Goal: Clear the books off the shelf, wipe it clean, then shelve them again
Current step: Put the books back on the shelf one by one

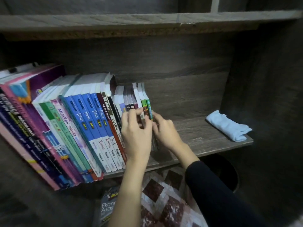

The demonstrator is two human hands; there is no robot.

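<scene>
Nearest the lens, one grey book (107,208) lies on the floor, below and left of the two green-spined books (146,106). On the shelf (205,138), one leaning row of books (68,122) stands left of that green pair, with four blue "fokus" spines (91,115) among them. The left grip (136,130) is clenched on the small books (131,99) just left of the pair, the right grip (164,128) pinches the pair itself, and one folded pale-blue rag (227,126) lies well right of the pair.
</scene>
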